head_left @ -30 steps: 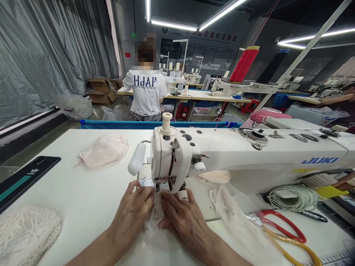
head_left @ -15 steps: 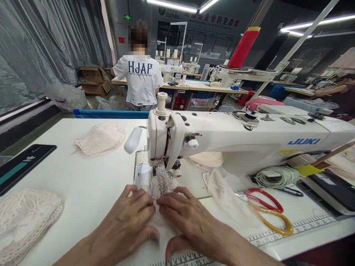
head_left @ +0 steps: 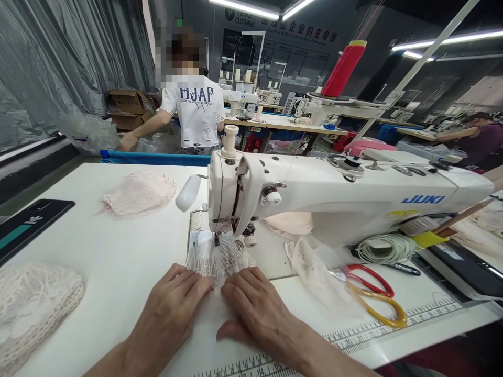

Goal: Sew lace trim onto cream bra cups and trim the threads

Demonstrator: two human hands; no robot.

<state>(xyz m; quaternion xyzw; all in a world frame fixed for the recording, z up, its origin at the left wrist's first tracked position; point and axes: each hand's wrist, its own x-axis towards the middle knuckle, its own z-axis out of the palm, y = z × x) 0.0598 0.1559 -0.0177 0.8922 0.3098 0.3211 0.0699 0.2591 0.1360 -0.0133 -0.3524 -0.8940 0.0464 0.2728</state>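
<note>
White lace fabric (head_left: 204, 259) lies gathered under the presser foot of a white sewing machine (head_left: 314, 191). My left hand (head_left: 173, 298) has its fingers pressed together on the lace's near left edge. Beside it, my right hand (head_left: 255, 303) grips the near right edge with bent fingers, its thumb stretched out below. A narrow gap separates the hands, just in front of the needle area. The fingertips are partly hidden, and the left thumb is out of sight.
Lace pieces lie at left (head_left: 39, 309) and far left (head_left: 137, 193); another lace piece (head_left: 314, 267) is at right. Red-and-yellow scissors (head_left: 379, 303), a cord coil (head_left: 385, 247) and a printed ruler (head_left: 353, 335) are right. A person (head_left: 196, 110) in a white shirt stands ahead.
My hands have shifted slightly toward me, and more lace shows between them and the presser foot. My left thumb has tucked out of sight. The person ahead has reached an arm out leftward.
</note>
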